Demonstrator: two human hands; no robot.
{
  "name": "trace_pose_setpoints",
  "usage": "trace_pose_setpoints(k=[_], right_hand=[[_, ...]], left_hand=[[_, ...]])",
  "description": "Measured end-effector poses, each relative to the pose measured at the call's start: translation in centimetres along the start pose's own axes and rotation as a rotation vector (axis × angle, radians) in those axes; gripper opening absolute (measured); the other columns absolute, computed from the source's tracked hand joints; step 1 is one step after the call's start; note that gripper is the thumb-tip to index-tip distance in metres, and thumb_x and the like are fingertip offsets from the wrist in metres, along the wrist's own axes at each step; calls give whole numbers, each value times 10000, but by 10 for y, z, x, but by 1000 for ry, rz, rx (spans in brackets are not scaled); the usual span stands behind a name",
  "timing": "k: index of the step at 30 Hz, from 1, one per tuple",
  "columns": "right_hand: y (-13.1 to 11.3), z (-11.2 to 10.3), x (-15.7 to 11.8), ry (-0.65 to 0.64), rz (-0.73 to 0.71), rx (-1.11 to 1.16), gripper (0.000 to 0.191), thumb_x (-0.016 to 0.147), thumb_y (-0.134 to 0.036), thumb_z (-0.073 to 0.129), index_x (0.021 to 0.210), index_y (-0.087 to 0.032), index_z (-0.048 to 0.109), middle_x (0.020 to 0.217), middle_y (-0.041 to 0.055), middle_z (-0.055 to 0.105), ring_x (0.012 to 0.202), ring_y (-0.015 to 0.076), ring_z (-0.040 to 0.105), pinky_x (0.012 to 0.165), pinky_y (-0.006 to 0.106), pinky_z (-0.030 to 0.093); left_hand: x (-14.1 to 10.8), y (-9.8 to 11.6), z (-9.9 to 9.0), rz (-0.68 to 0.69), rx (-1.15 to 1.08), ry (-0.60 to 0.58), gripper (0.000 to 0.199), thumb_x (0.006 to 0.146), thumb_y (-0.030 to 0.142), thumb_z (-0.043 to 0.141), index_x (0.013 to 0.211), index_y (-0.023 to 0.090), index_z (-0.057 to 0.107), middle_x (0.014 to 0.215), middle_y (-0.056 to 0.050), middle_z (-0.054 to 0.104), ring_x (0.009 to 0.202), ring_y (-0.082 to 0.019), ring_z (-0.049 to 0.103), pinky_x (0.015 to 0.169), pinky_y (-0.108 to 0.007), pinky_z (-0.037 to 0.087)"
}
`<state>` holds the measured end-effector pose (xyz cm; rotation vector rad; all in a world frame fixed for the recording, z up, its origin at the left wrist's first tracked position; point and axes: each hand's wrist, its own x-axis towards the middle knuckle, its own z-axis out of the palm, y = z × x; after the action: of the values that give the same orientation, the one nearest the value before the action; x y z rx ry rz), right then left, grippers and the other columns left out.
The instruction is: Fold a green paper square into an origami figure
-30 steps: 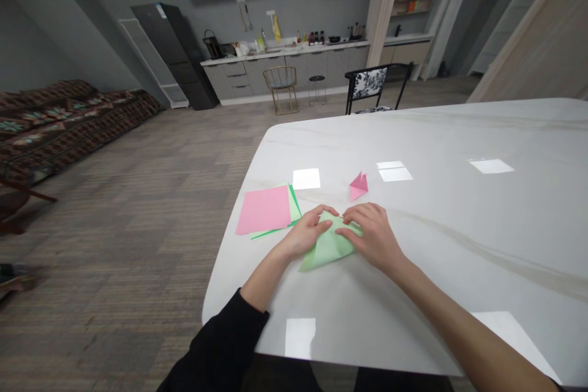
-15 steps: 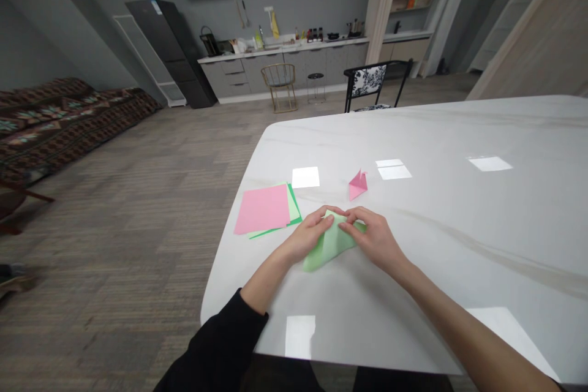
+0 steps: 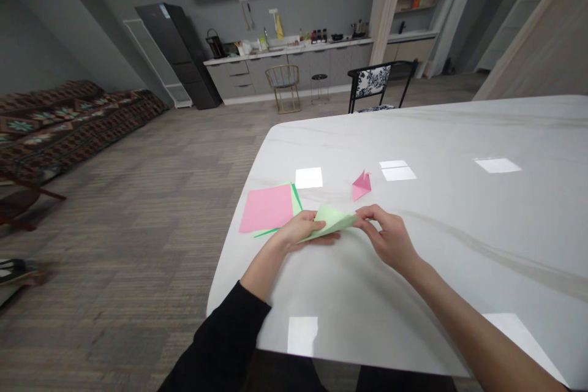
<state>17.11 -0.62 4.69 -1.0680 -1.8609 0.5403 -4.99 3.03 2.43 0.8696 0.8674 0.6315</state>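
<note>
A light green folded paper (image 3: 333, 220) is held between both hands over the white table. My left hand (image 3: 303, 229) grips its left end, thumb on top and fingers beneath. The right tip of the paper is pinched between the thumb and fingers of my right hand (image 3: 386, 233). Beyond the hands stands a small folded pink paper figure (image 3: 362, 185) with pointed tips. To the left lies a stack of square sheets, a pink sheet (image 3: 267, 208) on top with light and dark green ones showing at its edges.
The white marbled table (image 3: 459, 214) has a rounded left corner and bright reflections. Past its far edge stands a black chair (image 3: 374, 82). Farther back are a gold chair (image 3: 283, 79), a stool, a kitchen counter and a dark fridge.
The green paper has turned and now tilts, its long edge nearer level. My right hand has shifted right to its tip, and my left fingers have slid beneath it. The view has shifted slightly.
</note>
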Motion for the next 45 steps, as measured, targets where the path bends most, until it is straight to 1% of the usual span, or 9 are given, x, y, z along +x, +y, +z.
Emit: trace_pose_setpoints(k=[4,6,9,14,17,21,27,38,45], right_hand=[[7,5,-2,-154,63,-147,184,949,-376,495,832,-248,559,721,16,635,696,200,563,632,301,405],[10,9,-1,-165,117,-207,191,946,-383,501,825,-250,565,711,10,639,688,204,553,640,305,396],[12,13,1,-93,145,-219,207,937,-366,520,782,-239,572,758,23,637,731,208,567,691,321,414],[12,17,1,52,96,-185,183,905,-313,573,746,-222,570,1044,60,655,1010,243,591,873,372,408],[11,17,0,39,137,-173,158,907,-279,570,758,-226,574,902,26,677,900,219,608,839,362,410],[10,16,0,52,158,-196,154,902,-269,582,755,-224,574,789,5,655,814,206,592,801,349,400],[7,17,0,80,131,-220,181,896,-255,591,726,-218,544,756,4,634,794,205,578,766,336,387],[3,15,0,116,108,-255,208,886,-254,599,698,-215,517,741,-2,615,782,188,563,754,326,379],[2,12,3,82,273,-147,204,838,-339,644,699,-219,554,717,-6,636,715,183,579,691,303,412]], left_hand=[[1,1,-1,43,-6,-79,269,724,310,778,898,109,735,828,-122,736,692,-190,681,644,-268,517],[0,1,4,32,-26,-106,256,751,312,758,894,101,738,830,-121,737,687,-175,671,649,-249,500],[-2,1,14,38,-54,-118,260,768,306,744,931,103,739,865,-120,740,736,-182,676,692,-251,488],[-4,-1,26,23,-140,-126,332,774,303,729,1033,96,716,909,-128,739,800,-230,680,734,-302,483],[-2,-4,28,43,-193,-89,315,779,283,707,1022,82,711,892,-123,740,779,-230,677,740,-309,483],[-2,-6,31,46,-226,-61,380,821,419,659,955,68,717,849,-131,735,759,-234,673,738,-315,484],[-2,-8,35,95,-61,-48,435,782,458,725,1001,82,714,815,-104,729,694,-179,646,678,-262,455],[-3,-9,38,179,19,-21,455,798,509,685,1019,112,705,774,-76,704,699,-174,608,674,-261,434],[4,-10,34,366,206,68,425,812,524,650,919,117,707,747,-42,661,677,-156,553,630,-244,395]])
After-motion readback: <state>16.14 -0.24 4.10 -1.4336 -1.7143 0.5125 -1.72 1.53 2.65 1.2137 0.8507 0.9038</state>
